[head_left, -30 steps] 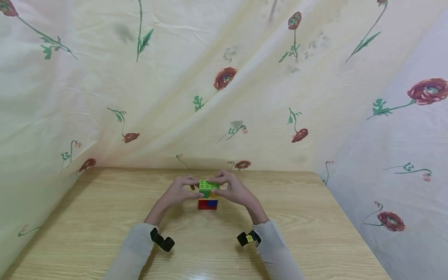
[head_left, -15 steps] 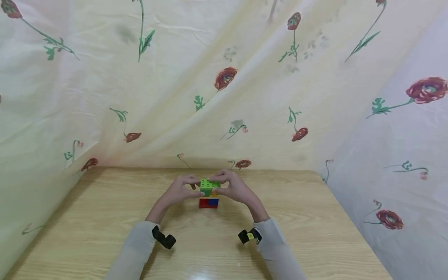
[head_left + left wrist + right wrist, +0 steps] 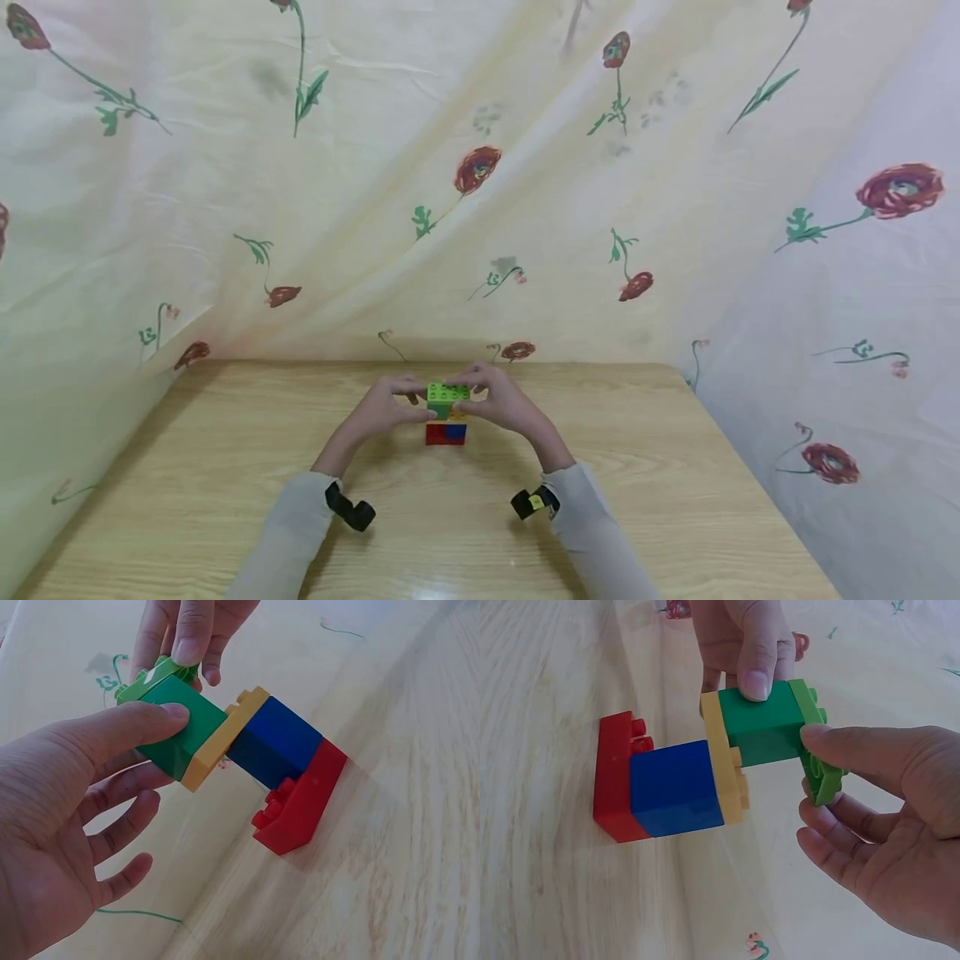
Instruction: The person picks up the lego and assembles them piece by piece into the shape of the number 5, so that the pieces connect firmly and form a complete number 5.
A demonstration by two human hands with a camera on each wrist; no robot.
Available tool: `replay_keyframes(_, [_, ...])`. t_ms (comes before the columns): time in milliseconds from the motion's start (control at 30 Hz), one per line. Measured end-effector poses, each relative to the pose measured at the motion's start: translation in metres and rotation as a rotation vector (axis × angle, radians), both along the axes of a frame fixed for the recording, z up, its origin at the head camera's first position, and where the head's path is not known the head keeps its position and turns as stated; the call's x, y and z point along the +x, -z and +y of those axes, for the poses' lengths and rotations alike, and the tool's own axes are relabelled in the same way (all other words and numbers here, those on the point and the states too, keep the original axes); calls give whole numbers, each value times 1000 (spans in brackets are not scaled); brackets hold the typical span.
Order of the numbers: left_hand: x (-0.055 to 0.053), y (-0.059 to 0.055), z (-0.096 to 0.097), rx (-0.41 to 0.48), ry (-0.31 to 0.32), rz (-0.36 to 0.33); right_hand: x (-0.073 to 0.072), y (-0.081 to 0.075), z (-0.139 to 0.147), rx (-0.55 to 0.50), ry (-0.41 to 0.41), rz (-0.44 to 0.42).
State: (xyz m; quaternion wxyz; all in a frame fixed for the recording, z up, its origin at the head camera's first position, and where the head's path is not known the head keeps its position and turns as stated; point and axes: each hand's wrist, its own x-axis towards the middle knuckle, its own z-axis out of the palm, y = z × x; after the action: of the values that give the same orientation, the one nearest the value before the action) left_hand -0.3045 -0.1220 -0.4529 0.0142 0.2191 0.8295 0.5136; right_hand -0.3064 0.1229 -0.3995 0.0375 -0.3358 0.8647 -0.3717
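Observation:
A small toy-brick tower stands on the table. Its red brick (image 3: 613, 780) lies at the bottom, with a blue brick (image 3: 675, 791) on one end. Above these come a flat yellow-orange brick (image 3: 718, 757) and a dark green brick (image 3: 769, 739). On top sits a flat light green brick (image 3: 446, 393), overhanging the dark green one on the right. My left hand (image 3: 386, 408) pinches the dark green brick, thumb on its near face; its other fingers are partly hidden behind. With thumb and fingers, my right hand (image 3: 498, 404) pinches the overhanging end of the light green brick.
The wooden table (image 3: 247, 467) reaches back to a floral cloth (image 3: 360, 208) that hangs behind it and along both sides. Each wrist wears a black camera strap, the left strap (image 3: 348, 507) and the right strap (image 3: 534, 502).

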Motion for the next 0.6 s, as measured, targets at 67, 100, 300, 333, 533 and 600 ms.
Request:
replay_keyframes(67, [0,0,0,0,-3,2,-2,1,0,-7,-4,-1])
replay_keyframes(100, [0,1,0,0,-3,5,-3,2,0,-13,-5,-3])
replay_keyframes(300, [-1,4,-1,0,-2,30,-6,9,3,-64,-10,-12])
replay_keyframes(333, [-1,4,-1,2,-2,35,-7,11,4,-73,-13,-11])
replay_keyframes(533, [0,7,-1,24,-14,45,-9,20,12,-132,-10,-76])
replay_keyframes(600, [0,7,-1,25,-25,43,-9,24,15,-145,-5,-105])
